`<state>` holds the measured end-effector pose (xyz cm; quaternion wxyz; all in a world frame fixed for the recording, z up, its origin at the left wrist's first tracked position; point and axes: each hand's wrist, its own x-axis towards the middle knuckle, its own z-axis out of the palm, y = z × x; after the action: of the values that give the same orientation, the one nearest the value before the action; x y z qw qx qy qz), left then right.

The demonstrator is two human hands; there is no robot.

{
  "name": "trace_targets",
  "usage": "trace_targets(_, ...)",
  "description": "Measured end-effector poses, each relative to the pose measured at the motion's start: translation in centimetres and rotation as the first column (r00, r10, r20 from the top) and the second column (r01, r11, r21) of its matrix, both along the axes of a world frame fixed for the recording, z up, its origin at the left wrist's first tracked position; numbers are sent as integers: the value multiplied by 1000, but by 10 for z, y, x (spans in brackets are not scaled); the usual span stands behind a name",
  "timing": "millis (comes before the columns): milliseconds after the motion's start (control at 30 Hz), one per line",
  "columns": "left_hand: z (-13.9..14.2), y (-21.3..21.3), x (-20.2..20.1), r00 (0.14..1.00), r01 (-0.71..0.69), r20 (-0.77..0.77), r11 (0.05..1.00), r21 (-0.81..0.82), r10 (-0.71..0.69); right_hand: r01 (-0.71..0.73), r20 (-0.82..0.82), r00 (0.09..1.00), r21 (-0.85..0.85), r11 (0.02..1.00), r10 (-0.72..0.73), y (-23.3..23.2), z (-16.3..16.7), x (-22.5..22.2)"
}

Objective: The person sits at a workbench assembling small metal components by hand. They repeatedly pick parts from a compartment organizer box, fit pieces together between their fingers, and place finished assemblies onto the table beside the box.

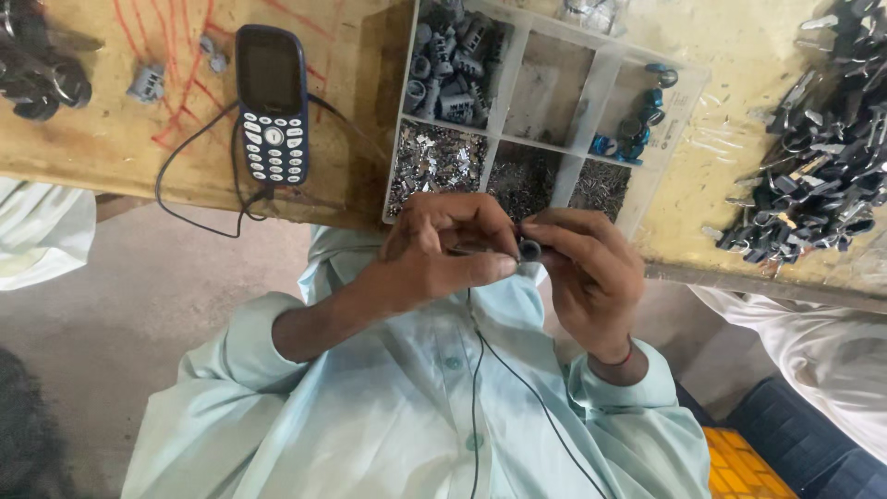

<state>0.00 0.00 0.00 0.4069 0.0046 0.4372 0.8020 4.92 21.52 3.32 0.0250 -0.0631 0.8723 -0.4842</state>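
My left hand [434,248] and my right hand [591,273] meet in front of my chest, just below the table edge. Between their fingertips they pinch a small dark round part [529,249]. A thin metal piece seems to lie under my left fingers; most of it is hidden. Just beyond the hands sits a clear divided tray [591,88] on the yellowish worktable [120,139]. Its compartments hold grey cylindrical parts [453,60], tiny shiny metal bits [434,162], dark pins [601,185] and blue-ringed caps [633,129]. One compartment looks empty.
A dark blue keypad phone [273,102] lies left of the tray, with a black cable [185,157] looping off it. A pile of dark metal parts [813,157] fills the right side. People's pale clothing [42,231] flanks me. A yellow and blue crate [767,453] stands low right.
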Motion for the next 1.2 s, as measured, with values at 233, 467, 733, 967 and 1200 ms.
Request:
trace_targets(233,12,8,-1,994,-38,-106,979,-201,17,-38,-104,994,53,998,43,7,0,-2)
trace_targets(467,19,9,-5,984,29,-160,947,-320,-84,-85,-184,976,155,984,113,17,-2,0)
trace_targets(733,17,16,-2,976,-93,-215,951,-296,29,-96,-346,914,324,941,213,17,6,-4)
trace_targets(967,18,33,16,913,-264,-357,953,-151,197,-7,-95,995,149,989,22,-5,34,-16)
trace_targets(1200,-4,20,6,847,-246,-520,949,-197,111,-23,-85,984,806,591,154,71,19,-86)
